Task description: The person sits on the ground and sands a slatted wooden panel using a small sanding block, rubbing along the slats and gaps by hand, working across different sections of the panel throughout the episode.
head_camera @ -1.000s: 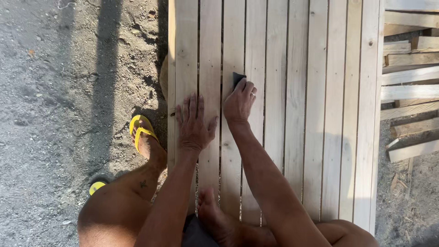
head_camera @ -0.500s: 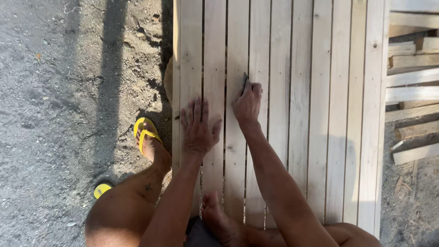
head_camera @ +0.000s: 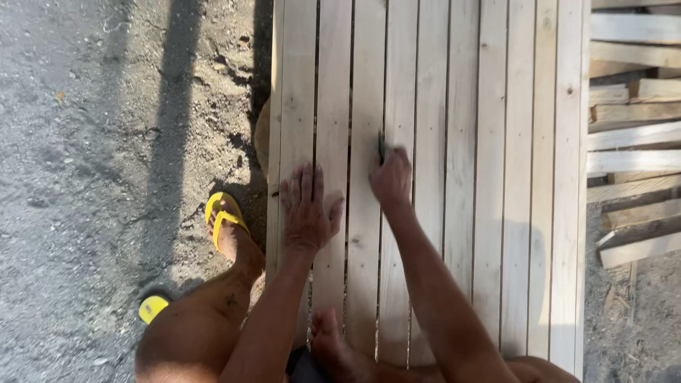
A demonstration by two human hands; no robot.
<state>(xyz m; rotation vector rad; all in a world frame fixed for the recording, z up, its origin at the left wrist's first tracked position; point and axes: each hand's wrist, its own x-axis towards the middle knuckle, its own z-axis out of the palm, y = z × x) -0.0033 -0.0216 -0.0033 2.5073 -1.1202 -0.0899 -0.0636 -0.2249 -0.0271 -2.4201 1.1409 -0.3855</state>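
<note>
Left hand lies open, bracing the slatted panel; right hand grips 1 dark tool against a slat.

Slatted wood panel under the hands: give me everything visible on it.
The slatted wood panel is made of pale, unfinished-looking planks running lengthwise away from the camera, with narrow dark gaps between them and a few knots. It lies flat on sandy ground, partly sunlit, shaded near the bottom. The left hand rests palm-down on it, fingers spread. The right hand presses a small dark object into a gap. A bare foot stands on its near end. Loose boards lie beside its right edge.
</note>
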